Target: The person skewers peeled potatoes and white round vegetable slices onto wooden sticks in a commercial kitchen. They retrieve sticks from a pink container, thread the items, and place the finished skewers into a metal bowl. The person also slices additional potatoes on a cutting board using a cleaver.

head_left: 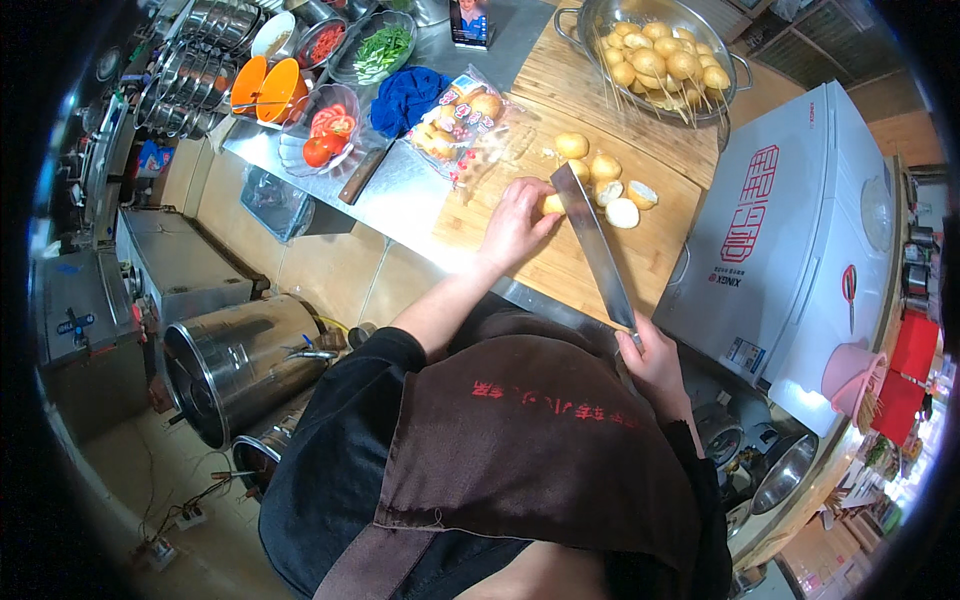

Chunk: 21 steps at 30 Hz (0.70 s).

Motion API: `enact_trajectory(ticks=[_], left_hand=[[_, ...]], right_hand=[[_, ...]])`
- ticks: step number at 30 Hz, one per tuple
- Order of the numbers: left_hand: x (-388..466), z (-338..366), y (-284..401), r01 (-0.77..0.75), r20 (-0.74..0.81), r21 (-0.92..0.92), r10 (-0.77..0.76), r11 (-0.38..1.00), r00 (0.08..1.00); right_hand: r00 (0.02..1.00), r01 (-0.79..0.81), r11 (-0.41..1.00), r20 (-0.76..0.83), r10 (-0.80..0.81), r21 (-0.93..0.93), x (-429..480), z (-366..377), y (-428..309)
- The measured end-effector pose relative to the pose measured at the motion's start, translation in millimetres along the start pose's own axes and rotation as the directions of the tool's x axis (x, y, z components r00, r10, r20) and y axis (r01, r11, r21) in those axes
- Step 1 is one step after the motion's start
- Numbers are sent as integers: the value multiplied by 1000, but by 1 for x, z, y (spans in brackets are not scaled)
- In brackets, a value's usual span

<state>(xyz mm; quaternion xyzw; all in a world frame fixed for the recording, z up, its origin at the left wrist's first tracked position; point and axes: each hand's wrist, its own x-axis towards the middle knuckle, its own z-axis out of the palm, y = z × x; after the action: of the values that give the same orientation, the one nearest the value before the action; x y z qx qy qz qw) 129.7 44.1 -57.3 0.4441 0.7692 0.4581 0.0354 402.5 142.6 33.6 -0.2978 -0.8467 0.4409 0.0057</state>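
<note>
My left hand (519, 219) steadies a golden round puff (553, 205) on the wooden cutting board (517, 259). In my right hand (654, 358) is the handle of a long kitchen knife (598, 244). Its blade slants up across the board, with the far end beside the held puff. Just past the blade lie several more golden puffs (604, 167), some cut with a white face (622, 213) showing. Left of them, a printed clear plastic bag (461, 124) holds more puffs.
Behind the board, a two-handled steel basin (577, 37) holds puffs on thin sticks. A wooden-handled knife (361, 176), tomato bowl (349, 161), blue cloth (409, 97) and chopped-greens bowl (411, 52) stand left. A white chest freezer (750, 225) borders the right side.
</note>
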Motion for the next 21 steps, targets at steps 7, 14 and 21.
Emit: enact_trajectory(ticks=[7,14,21], left_hand=[[2,3,-6,63,-6,-41,-63,997,998],[4,2,-10,137,23,-58,-136,989,990],[4,4,-14,242,46,-158,-237,957,970]], right_hand=[[998,-22,997,56,18,80,9,3,-1],[995,94,995,-10,-94,22,26,12,-15],[998,40,999,52,-40,-11,36,13,-22]])
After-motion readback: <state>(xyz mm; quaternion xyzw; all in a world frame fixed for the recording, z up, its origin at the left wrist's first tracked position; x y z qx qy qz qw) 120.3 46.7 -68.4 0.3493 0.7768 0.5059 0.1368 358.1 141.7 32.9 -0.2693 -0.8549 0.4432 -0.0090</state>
